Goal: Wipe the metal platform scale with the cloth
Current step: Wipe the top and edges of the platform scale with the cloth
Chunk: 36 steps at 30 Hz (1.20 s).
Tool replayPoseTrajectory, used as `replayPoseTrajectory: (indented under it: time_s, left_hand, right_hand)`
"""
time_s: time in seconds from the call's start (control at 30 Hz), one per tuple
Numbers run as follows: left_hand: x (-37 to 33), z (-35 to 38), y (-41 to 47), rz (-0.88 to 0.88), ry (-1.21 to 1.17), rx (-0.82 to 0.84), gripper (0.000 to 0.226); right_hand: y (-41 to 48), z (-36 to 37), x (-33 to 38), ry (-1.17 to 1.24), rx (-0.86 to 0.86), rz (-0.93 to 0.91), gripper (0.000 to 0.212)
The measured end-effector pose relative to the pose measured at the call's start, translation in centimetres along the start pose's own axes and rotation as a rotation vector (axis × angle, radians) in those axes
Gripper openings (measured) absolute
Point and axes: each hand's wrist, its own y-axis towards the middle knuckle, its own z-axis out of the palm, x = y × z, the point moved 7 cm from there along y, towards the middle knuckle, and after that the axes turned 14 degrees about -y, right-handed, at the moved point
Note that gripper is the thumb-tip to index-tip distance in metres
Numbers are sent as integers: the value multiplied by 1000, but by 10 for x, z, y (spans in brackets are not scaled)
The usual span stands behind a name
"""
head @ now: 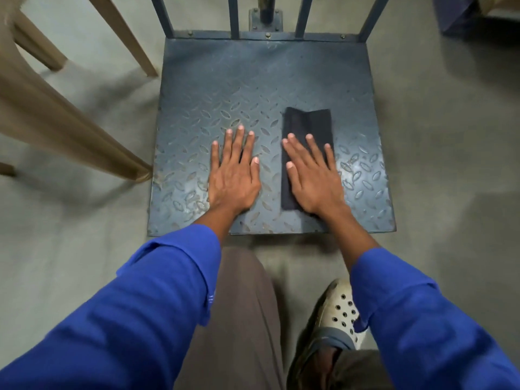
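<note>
Metal platform scale (253,80) sits on the floor; raised tread could snag. Folded dark cloth (308,123) lies right of centre under the flat right hand (312,175); may bunch. Left hand (233,175) flat, empty.

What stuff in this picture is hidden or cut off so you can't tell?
All in the head view:
- The platform scale: its post runs off the top edge, so any dial is unseen.
- The cloth: part lies under the right hand.
- The chair: cut by the left edge, blurred.
- A blue thing, top right corner: too cut off to name.
</note>
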Motion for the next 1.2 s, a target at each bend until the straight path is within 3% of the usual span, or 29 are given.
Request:
replayPoseTrajectory:
  time_s: [0.1, 0.13, 0.3, 0.47, 0.53, 0.7, 0.77, 0.87, 0.9, 1.03, 1.1, 1.2]
  left_hand:
    - [2, 1, 0, -6, 4, -4, 63]
    - [1, 2, 1, -9, 9, -10, 63]
    - [-3, 3, -5, -41, 11, -11, 63]
    - [-29, 19, -42, -36, -8, -14, 66]
    - [-32, 22, -47, -31, -9, -2, 66]
    - [-33, 22, -54, -35, 39, -7, 67]
    - [-35, 22, -57, -24, 23, -5, 67]
    - [-34, 22, -56, -26, 27, -12, 67]
    - [-33, 22, -56, -30, 29, -15, 66]
    - [-35, 23, -56, -22, 29, -8, 65]
    - [-34, 23, -57, -26, 30, -5, 65]
    - [-34, 22, -57, -28, 34, -16, 66]
  right_hand:
    - [-1, 3, -40, 54, 44, 318, 57]
    - [-5, 3, -32, 57, 44, 343, 58]
    - [-24, 0, 10, 21, 29, 57, 56]
    - [3, 0, -35, 49, 45, 282, 58]
    - [-1, -3, -21, 63, 29, 321, 59]
    - [-43, -5, 25, -33, -8, -116, 56]
    - [-36, -4, 0, -27, -10, -101, 55]
    - [-35, -5, -23, 51, 23, 207, 56]
    - [-41, -7, -11, 42, 16, 222, 56]
    - [-68, -5, 20, -46, -10, -140, 57]
    - [-63, -4, -11, -55, -8, -30, 56]
    - [-65, -1, -44, 26, 49, 346, 57]
